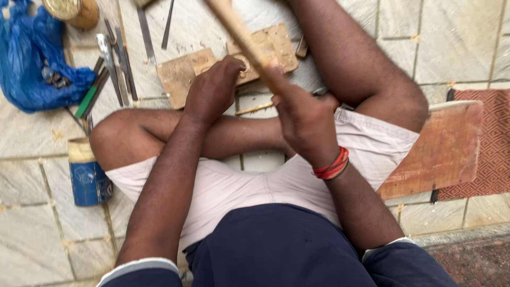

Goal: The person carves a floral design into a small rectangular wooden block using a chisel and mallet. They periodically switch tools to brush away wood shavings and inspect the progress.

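The person is sitting cross-legged on a pale tiled floor (32,228). The left hand (212,90) is curling down onto a flat, rough wood piece (183,72), and its fingertips seem to be pinching something small that I cannot make out. The right hand (303,119) is closing fully around a smooth, round wooden stick (239,34), which is slanting up over the wood piece. Long thin metal tools (119,58) are lying just left, near a crumpled blue bag (32,64). A blue can (87,178) is standing beside the knee.
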